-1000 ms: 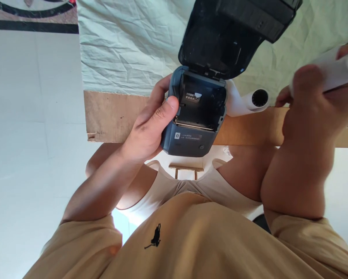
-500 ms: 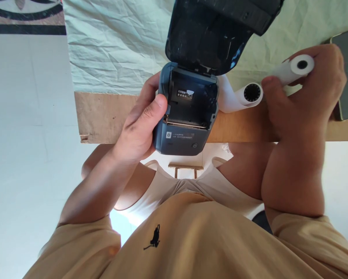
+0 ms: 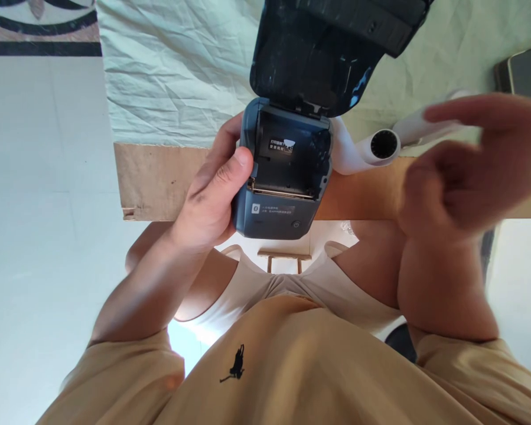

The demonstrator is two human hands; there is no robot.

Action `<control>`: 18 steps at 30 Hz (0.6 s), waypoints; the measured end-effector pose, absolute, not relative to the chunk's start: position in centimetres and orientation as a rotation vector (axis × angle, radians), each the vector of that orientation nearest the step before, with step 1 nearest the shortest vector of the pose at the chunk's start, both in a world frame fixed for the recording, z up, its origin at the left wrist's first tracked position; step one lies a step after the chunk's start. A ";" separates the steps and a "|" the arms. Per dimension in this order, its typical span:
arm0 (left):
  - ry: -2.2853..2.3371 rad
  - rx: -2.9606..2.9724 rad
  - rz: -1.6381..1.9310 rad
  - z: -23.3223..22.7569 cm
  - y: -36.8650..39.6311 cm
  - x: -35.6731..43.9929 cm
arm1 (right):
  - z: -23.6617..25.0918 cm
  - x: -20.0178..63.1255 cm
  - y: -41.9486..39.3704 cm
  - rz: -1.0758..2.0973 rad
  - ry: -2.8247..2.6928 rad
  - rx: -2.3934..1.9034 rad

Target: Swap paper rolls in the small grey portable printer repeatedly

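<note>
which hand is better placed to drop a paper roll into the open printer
Right. The left hand grips the printer, bay open. The right hand is free, blurred, beside the two paper rolls on the table.

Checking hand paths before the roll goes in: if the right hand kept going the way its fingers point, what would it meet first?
The right hand is blurred, with fingers pointing left. Likely first: the white paper roll with a dark core lying beside the open dark blue label printer. Depth is uncertain.
</note>
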State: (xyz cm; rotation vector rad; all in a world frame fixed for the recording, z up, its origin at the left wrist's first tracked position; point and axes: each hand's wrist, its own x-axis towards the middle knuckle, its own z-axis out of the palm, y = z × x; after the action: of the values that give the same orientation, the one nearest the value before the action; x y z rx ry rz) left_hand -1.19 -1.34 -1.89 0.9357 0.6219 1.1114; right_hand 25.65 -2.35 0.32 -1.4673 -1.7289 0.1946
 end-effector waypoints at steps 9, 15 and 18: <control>0.673 0.983 1.202 -2.7 -1.2 -0.7 | -0.5 23.5 -1.6 0.186 -2.043 -1.340; 0.638 1.012 1.190 -2.7 -1.2 -0.9 | -1.2 24.3 -1.3 0.083 -2.079 -1.279; 0.638 1.013 1.196 -2.8 -1.3 -1.1 | -1.3 24.4 -1.6 0.223 -2.023 -1.297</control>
State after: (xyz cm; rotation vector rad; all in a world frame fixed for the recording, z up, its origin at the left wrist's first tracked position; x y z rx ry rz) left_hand -1.07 -1.26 -2.77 1.0129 0.6377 1.1961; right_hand 24.40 -1.60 -1.33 -1.2975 -2.0231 0.2233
